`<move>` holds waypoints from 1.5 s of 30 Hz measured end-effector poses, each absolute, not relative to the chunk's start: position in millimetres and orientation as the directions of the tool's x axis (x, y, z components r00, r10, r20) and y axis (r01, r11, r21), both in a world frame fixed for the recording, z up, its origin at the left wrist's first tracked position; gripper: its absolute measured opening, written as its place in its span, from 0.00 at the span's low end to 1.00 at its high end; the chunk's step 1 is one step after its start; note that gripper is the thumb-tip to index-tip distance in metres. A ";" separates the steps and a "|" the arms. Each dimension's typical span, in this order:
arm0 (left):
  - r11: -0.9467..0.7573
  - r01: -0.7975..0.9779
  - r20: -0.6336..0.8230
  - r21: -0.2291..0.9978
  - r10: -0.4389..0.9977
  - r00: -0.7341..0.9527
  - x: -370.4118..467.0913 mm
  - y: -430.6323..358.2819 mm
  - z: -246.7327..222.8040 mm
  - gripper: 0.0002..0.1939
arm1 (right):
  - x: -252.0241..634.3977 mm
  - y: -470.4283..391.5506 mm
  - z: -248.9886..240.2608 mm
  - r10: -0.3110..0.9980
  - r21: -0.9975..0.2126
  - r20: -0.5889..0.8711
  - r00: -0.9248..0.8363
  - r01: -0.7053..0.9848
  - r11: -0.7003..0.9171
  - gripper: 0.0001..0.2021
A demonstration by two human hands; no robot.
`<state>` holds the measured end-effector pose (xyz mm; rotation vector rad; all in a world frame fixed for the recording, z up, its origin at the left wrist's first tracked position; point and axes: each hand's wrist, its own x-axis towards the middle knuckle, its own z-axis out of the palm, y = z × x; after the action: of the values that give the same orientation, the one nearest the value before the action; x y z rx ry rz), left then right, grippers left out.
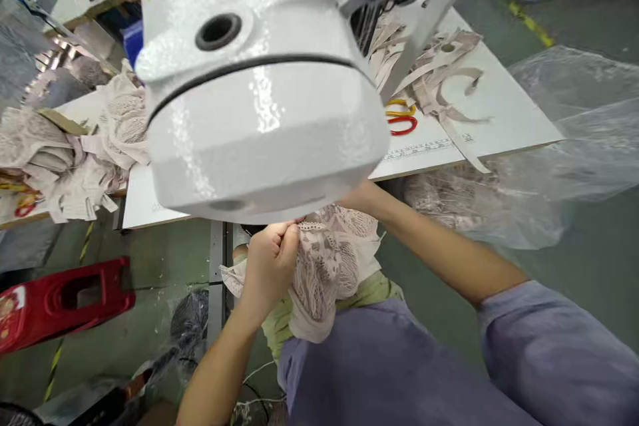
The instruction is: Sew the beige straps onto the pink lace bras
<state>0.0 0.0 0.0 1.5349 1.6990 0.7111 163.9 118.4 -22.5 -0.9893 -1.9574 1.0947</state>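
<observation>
The large white head of a sewing machine (264, 126) fills the upper middle and hides what lies beneath it. Below its front edge, my left hand (274, 253) pinches the edge of a pale pink lace garment (324, 266) between thumb and fingers. The lace hangs down over my lap. My right hand (357, 196) reaches under the machine head at the garment's right side; its fingers are hidden there.
Scissors with red and yellow handles (402, 125) and fabric strips (439, 73) lie on the white table (519, 113). Pale garments (44, 146) are heaped at left. A red stool (64, 299) stands lower left. Clear plastic bags (589, 113) are at right.
</observation>
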 end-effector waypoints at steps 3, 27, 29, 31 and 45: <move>0.115 0.586 -0.121 0.802 0.992 -0.030 0.0 -2.7 1.5 0.16 | 165.1 118.0 -22.7 0.859 -0.887 0.197 -0.473 0.287 0.362 0.09; -0.232 0.861 0.203 0.453 0.967 0.154 -15.5 -13.0 -8.8 0.15 | 159.1 123.6 -41.3 0.871 -0.896 0.253 -0.422 0.237 0.375 0.02; -0.270 0.872 0.238 0.408 0.954 0.184 -17.2 -13.2 -10.3 0.14 | 158.2 121.4 -41.4 0.879 -0.901 0.254 -0.404 0.233 0.367 0.02; -0.292 0.879 0.274 0.376 0.942 0.196 -19.6 -14.0 -12.4 0.14 | 157.0 119.5 -41.0 0.884 -0.905 0.250 -0.395 0.230 0.359 0.04; -0.324 0.874 0.322 0.362 0.923 0.209 -20.0 -12.3 -19.9 0.12 | 156.3 120.8 -47.2 0.870 -0.887 0.304 -0.389 0.218 0.408 0.03</move>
<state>-20.0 -12.3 -19.9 2.3622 1.7632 0.7469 156.3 120.8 -47.2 -0.9350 -1.8443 1.0023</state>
